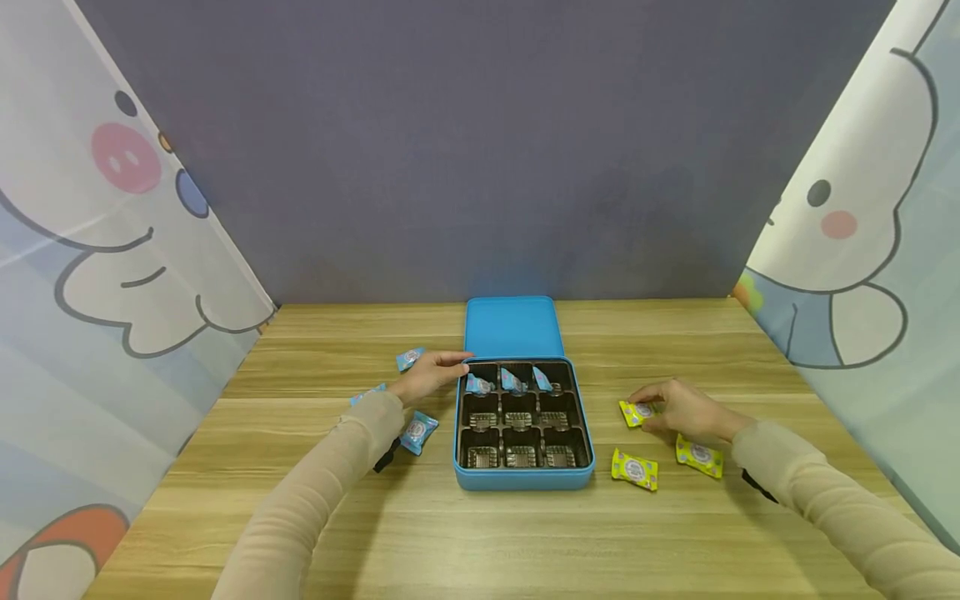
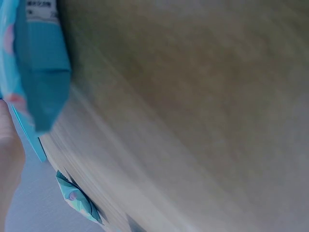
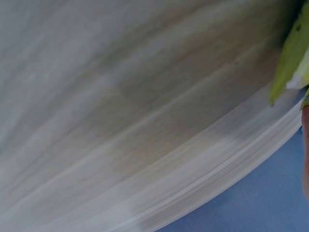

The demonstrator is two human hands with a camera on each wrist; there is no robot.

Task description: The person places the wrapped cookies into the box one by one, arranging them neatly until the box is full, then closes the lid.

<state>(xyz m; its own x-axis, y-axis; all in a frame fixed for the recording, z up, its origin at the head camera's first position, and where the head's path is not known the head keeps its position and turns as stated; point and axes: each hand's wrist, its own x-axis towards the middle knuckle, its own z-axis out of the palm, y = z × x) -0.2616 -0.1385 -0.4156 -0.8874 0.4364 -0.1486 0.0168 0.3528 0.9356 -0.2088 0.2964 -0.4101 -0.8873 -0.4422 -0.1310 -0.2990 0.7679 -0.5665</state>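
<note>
A blue tin box (image 1: 523,479) stands with its lid (image 1: 513,325) lying back, a dark compartment tray (image 1: 519,425) inside. Three blue wrapped candies (image 1: 513,382) sit in the tray's far row, one per compartment. My left hand (image 1: 429,372) rests its straight fingers on the tin's far left corner. At the right, my right hand (image 1: 686,408) pinches a yellow wrapped candy (image 1: 634,413) by the table; part of it is hidden by the fingers. Two more yellow candies (image 1: 634,470) lie nearer the front.
Around my left forearm lie three blue candies (image 1: 418,432), one partly hidden by the wrist; one (image 2: 77,198) also shows in the left wrist view. A grey panel (image 1: 480,150) rises behind the wooden table (image 1: 510,542), and cartoon-printed curtains (image 1: 847,208) flank both sides.
</note>
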